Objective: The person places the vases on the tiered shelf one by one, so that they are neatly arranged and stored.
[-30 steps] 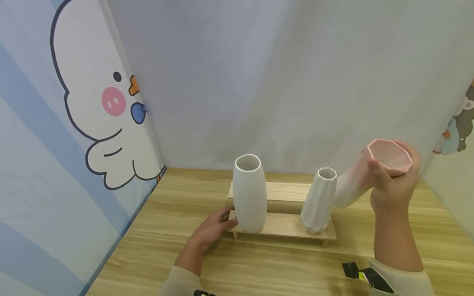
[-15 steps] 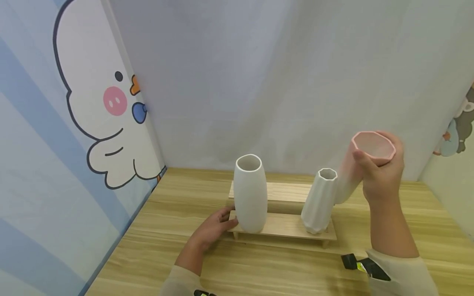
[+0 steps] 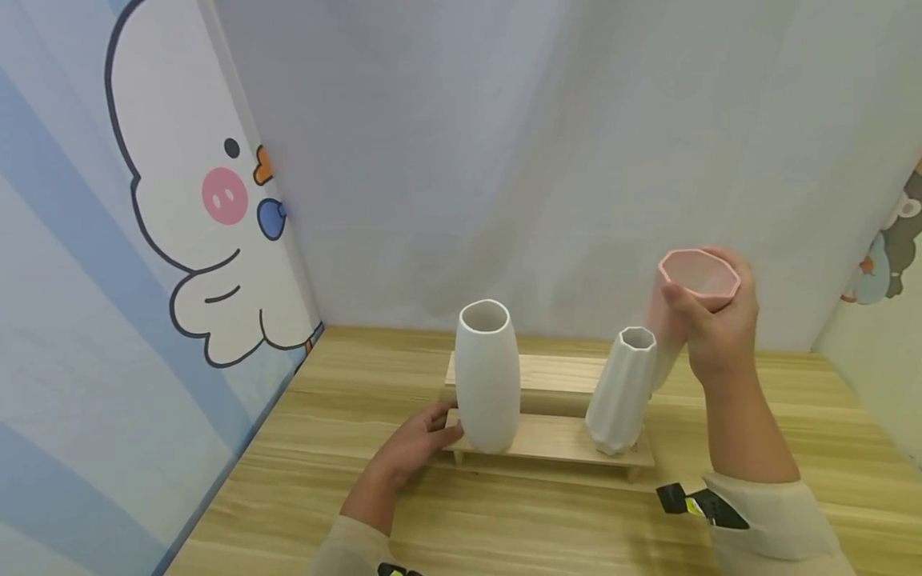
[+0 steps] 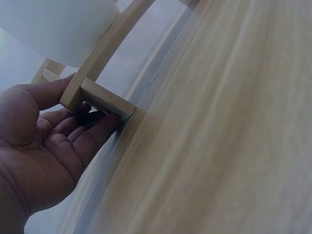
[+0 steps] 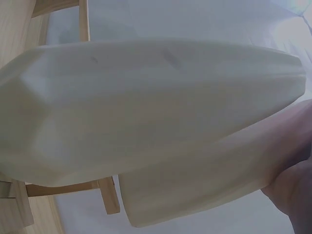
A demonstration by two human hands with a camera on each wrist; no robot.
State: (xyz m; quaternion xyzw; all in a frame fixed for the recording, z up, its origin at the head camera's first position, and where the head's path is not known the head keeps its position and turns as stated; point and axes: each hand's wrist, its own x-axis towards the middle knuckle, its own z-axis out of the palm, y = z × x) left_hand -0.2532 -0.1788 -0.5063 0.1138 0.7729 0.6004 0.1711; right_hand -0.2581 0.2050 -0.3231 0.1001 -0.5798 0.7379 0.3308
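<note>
My right hand [image 3: 723, 340] grips a faceted vase [image 3: 666, 324], pink at the top and paler below, close under its rim. It is held slightly tilted, its lower end hidden behind a small ribbed white vase [image 3: 621, 396]. In the right wrist view that white vase [image 5: 146, 102] fills the foreground, with the held vase [image 5: 195, 183] behind it. My left hand [image 3: 414, 444] holds the left end of a two-step wooden stand [image 3: 551, 436], thumb above and fingers beneath by its leg [image 4: 108, 100]. Beside it, a tall smooth white vase [image 3: 487, 384] stands on the lower step.
The stand's upper step [image 3: 562, 374] runs behind the two white vases. Under everything lies a wood-grain table [image 3: 504, 520], with a grey backdrop [image 3: 576, 160] along its far edge. A cartoon-printed panel [image 3: 180, 240] borders the left side.
My right hand has carried the pink vase leftward and slightly up, bringing it behind the ribbed vase and more upright. My left hand and the stand have stayed put.
</note>
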